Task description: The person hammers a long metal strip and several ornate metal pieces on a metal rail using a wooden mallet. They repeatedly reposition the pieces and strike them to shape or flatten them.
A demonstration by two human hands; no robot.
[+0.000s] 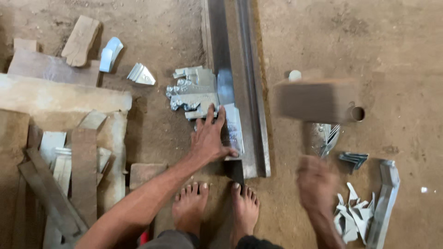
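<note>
My left hand (pixel 210 140) presses flat on a shiny sheet-metal piece (pixel 233 127) that lies on a long steel angle bar (pixel 237 55) running away from me on the dirt floor. A stack of cut, shiny metal plates (pixel 194 92) sits just beyond the fingers, left of the bar. My right hand (pixel 316 184), blurred with motion, grips the handle of a wooden mallet whose big block head (pixel 314 99) is raised to the right of the bar. My bare feet (pixel 217 207) stand at the bar's near end.
Wooden boards and metal strips (pixel 60 157) lie piled at the left. Small folded metal pieces (pixel 140 74) and a wood block (pixel 80 39) lie at the upper left. Cut metal scraps (pixel 353 216) and a bent strip (pixel 385 198) lie at the lower right.
</note>
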